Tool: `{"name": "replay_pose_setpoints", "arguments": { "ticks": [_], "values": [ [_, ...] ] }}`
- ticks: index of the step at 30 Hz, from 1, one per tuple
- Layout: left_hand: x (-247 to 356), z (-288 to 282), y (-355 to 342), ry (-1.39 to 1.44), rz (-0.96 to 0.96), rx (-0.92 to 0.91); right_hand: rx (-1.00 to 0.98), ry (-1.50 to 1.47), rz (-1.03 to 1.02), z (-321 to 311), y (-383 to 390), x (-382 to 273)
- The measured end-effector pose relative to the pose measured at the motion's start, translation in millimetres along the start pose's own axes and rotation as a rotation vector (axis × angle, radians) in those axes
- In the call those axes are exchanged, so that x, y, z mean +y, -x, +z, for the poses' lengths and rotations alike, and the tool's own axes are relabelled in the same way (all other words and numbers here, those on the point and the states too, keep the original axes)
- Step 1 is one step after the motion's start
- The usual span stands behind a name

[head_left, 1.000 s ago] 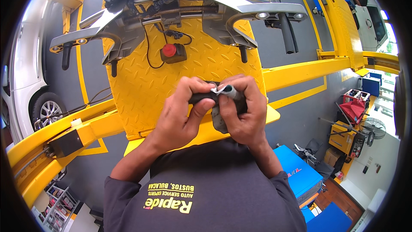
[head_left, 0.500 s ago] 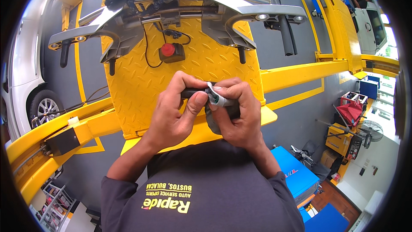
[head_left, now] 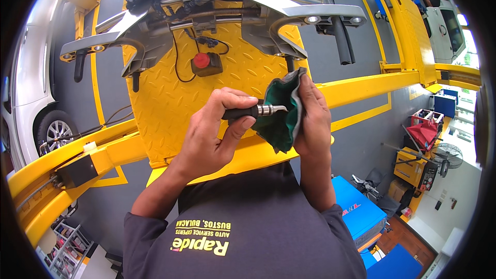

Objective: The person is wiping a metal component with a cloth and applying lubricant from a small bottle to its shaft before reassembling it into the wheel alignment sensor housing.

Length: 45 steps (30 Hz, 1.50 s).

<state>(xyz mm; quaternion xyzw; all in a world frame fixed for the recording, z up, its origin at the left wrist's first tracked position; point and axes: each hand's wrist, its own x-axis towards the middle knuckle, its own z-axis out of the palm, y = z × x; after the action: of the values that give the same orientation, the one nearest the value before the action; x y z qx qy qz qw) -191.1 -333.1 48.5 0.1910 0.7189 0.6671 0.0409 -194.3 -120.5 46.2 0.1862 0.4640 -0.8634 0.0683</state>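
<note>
My left hand (head_left: 211,124) is closed round a short black-gripped rod with a ringed metal end (head_left: 266,109), held level between thumb and fingers. The metal end points right into the hollow of a green and grey cloth (head_left: 279,133). Cupped behind that cloth, my right hand (head_left: 314,116) grips it, with several fingers hidden by the folds. Whether the metal tip touches the fabric I cannot tell.
Beyond my hands lies a yellow tread plate (head_left: 170,119) with a red push button (head_left: 202,61) on a dark box. A grey metal clamp frame (head_left: 297,13) with black pegs spans it. Yellow beams run to both sides. A white car (head_left: 31,72) stands left, a blue case (head_left: 356,209) lower right.
My right hand has moved right, off the rod, and the cloth that was wrapped round its end is now spread beside it. The ringed metal end has come into sight. My left hand stays about where it was.
</note>
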Motion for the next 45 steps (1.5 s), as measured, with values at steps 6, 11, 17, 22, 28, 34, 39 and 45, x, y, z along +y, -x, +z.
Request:
{"name": "replay_pose_setpoints", "arguments": {
  "ticks": [6,11,17,22,28,34,39,45],
  "values": [
    [-4,4,1,0.051,-0.033,0.043,-0.292,0.826,-0.600,15,17,-1],
    [-4,5,1,-0.062,0.025,-0.007,-0.103,0.799,-0.493,18,20,3],
    [0,8,-1,-0.065,0.071,-0.099,-0.059,0.543,-0.236,4,6,-10],
    [0,6,-3,0.126,-0.051,-0.029,-0.041,0.233,-0.292,-4,8,-10],
    [2,-1,-2,0.031,-0.112,-0.052,-0.181,0.754,-0.354,14,14,-10],
    [2,3,-5,0.389,-0.139,0.025,0.044,0.458,-0.336,-6,-13,-9],
    [8,-2,-8,0.302,-0.192,0.000,0.008,0.318,-0.292,-3,1,-21],
    [2,1,-4,0.271,-0.205,0.045,-0.285,1.016,-0.637,25,15,-11]
  ]
}}
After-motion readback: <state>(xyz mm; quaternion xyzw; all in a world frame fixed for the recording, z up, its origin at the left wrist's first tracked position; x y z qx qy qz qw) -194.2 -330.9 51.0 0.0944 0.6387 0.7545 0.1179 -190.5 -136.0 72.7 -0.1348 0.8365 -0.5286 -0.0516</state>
